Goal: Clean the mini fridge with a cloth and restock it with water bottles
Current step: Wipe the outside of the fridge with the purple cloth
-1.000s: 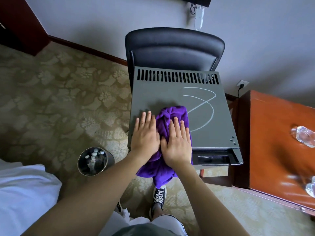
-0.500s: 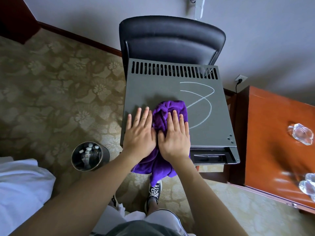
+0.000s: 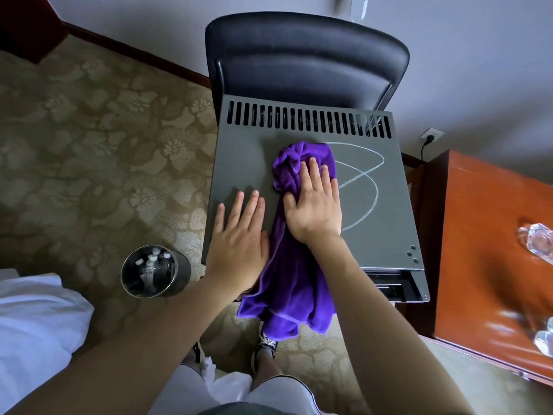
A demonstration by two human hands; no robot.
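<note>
The grey mini fridge [image 3: 248,163] stands below me, seen from above, with a slotted vent along its far edge and white chalk loops [image 3: 363,172] drawn on the right half of its top. A purple cloth [image 3: 294,283] lies bunched on the top and hangs over the near edge. My right hand [image 3: 314,202] presses flat on the cloth, beside the chalk marks. My left hand [image 3: 239,235] rests flat on the bare fridge top to the left, its thumb touching the cloth. Clear water bottles [image 3: 538,245] lie on the orange table at the right.
A black chair [image 3: 305,61] stands behind the fridge against the wall. A round metal bin [image 3: 155,274] holding several small bottles sits on the patterned carpet at the left. White bedding [image 3: 33,324] fills the lower left corner. The orange wooden table [image 3: 478,250] adjoins the fridge's right side.
My right hand has pushed the cloth farther across the fridge top, up to the chalk loops. My left hand has come off the cloth and stayed near the front left.
</note>
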